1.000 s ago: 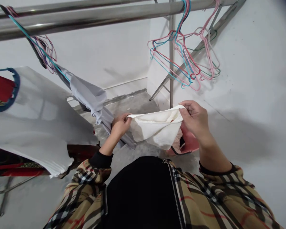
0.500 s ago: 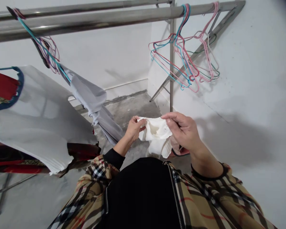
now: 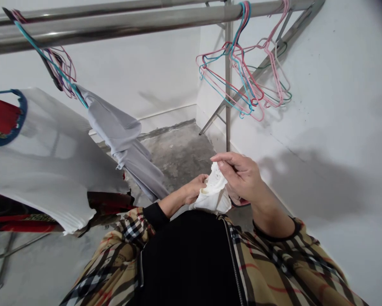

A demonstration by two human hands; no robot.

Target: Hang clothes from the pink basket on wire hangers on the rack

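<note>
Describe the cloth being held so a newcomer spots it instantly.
Below the long, shiny metal rail, find the left hand and right hand. Between them is a small, crumpled white fabric piece; unlike the grey hanging cloth, it is hand-held.

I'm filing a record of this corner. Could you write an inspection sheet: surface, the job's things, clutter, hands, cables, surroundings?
Surface: grey floor, patchy in tone.
Job's things: white cloth, gathered in folds in front of the wearer's body.
Clutter: coloured hangers bunched on the metal rail; grey garment and blue-trimmed white shirt hanging at the picture's left.
Hands: right hand pinches the cloth's upper end; left hand is at its other side, fingertips partly hidden.
Cables: nothing seen.
Surroundings: white wall at the picture's right, with shadows on it.
</note>
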